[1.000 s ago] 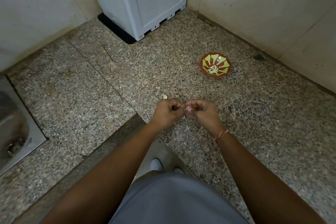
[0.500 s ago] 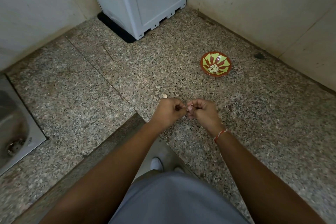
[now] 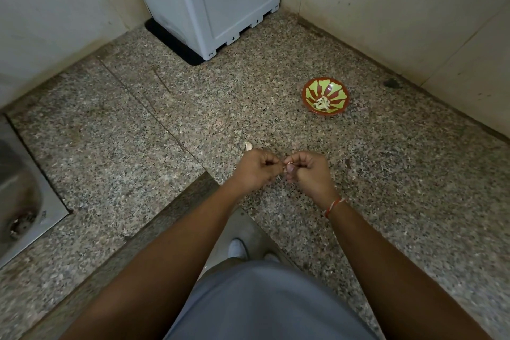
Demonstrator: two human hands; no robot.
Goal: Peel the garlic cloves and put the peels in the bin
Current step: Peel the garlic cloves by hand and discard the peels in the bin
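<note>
Your left hand [image 3: 255,170] and right hand [image 3: 306,171] meet fingertip to fingertip over the tabletop [image 3: 138,152], both grips curled, pinching one clove [image 3: 288,166]. A loose clove [image 3: 248,145] lies just beyond your left grip; the bowl [image 3: 325,96] of peels sits farther off, beyond your right.

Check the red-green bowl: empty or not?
Not empty. The bowl stands upright on the granite counter with a small pile of pale pieces at its centre; cloves or peels, cannot tell.

We pinch a garlic clove [image 3: 288,166] between left hand [image 3: 258,170] and right hand [image 3: 307,171] — bowl [image 3: 325,96] beyond our right hand
</note>
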